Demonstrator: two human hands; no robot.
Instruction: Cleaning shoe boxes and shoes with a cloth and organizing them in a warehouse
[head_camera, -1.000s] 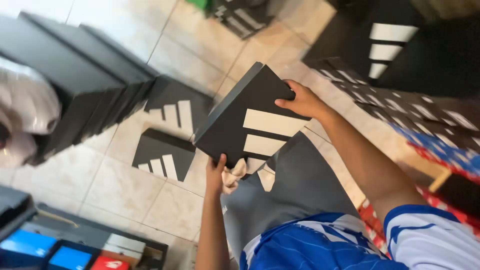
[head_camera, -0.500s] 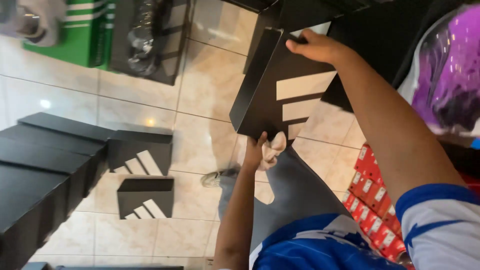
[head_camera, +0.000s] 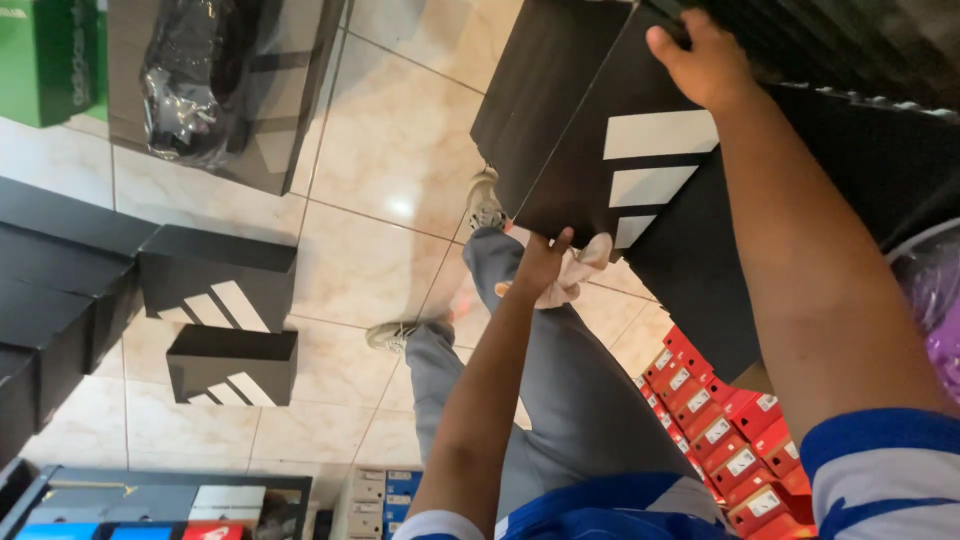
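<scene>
Left hand (head_camera: 540, 265) grips black striped shoebox (head_camera: 610, 130) at lower corner | right hand (head_camera: 705, 65) clasps its top edge | tiled floor (head_camera: 390, 150) beneath

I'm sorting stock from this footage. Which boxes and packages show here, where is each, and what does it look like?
Black box with white stripes: raised, held by left hand and right hand.
Two black striped boxes: on the tiled floor, left.
Green box: top left corner.
Red boxes with white labels: stacked, lower right.
Blue and red boxes: bottom left edge.
</scene>
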